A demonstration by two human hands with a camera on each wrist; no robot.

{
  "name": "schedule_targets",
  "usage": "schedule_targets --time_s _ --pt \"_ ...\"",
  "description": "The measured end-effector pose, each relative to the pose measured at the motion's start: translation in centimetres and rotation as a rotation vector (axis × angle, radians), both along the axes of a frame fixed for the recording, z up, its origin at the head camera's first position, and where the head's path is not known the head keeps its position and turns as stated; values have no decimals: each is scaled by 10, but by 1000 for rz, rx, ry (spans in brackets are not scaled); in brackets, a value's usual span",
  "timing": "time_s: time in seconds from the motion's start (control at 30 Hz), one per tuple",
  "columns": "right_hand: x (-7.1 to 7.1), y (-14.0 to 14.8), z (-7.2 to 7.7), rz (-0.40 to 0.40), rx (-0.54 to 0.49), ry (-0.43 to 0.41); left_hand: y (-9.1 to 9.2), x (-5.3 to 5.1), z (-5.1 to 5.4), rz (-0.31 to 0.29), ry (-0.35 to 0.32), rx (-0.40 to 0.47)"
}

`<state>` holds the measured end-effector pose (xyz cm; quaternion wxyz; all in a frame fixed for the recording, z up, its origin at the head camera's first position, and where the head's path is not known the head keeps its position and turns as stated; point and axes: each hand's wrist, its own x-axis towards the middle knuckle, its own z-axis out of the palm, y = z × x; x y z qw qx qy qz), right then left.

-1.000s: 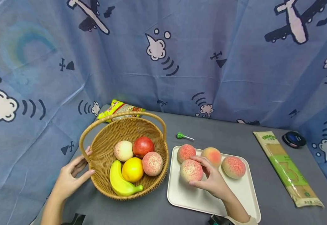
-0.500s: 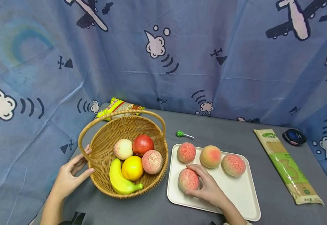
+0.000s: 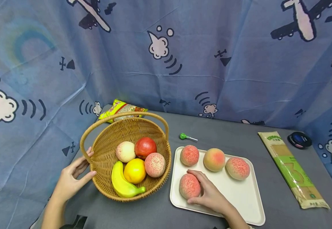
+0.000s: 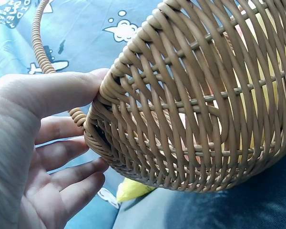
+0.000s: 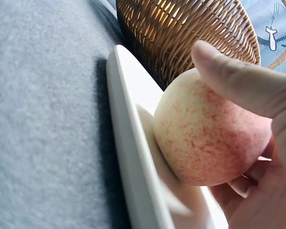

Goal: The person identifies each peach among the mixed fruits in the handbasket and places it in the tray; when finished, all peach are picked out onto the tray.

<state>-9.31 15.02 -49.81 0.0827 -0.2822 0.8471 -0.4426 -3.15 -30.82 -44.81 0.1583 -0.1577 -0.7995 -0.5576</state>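
In the head view my right hand [image 3: 211, 194] holds a speckled pink peach [image 3: 190, 186] at the front left of the white tray [image 3: 228, 208]. The right wrist view shows the thumb across the peach [image 5: 207, 131], with fingers on its far side; it sits low at the tray's rim [image 5: 133, 129]. Three more peaches lie along the tray's back, among them an orange-blushed one [image 3: 213, 159]. My left hand [image 3: 72, 178] grips the left rim of the wicker basket [image 4: 181, 100], thumb on one side, fingers on the other. Inside lie a banana [image 3: 123, 181], an orange [image 3: 134, 171], a red apple [image 3: 145, 147] and two pale peaches [image 3: 155, 164].
A green lollipop [image 3: 187, 136] lies behind the tray. A yellow snack packet [image 3: 120, 109] is behind the basket. At right are a long noodle packet [image 3: 293, 171] and a round dark tin [image 3: 299, 140]. A blue printed curtain [image 3: 183, 63] closes off the back.
My right hand has moved down and slightly left with the peach, from near the back row to the tray's front left. The left hand and basket stay in place.
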Motion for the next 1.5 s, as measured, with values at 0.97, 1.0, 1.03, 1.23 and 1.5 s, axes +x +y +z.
schedule_targets --time_s 0.97,1.0,1.03,1.23,1.5 --pt "-34 -77 127 260 -155 156 -3 1 2 60 -18 -66" --pt "-37 -83 131 276 -162 153 -3 1 2 66 -20 -73" --pt "-40 -90 135 295 -171 152 -2 1 1 69 -22 -77" --pt "-59 -130 149 374 -171 105 -2 -1 1 67 -29 -88" --pt "-90 -182 146 448 -30 12 -1 -1 -2 50 -17 -61"
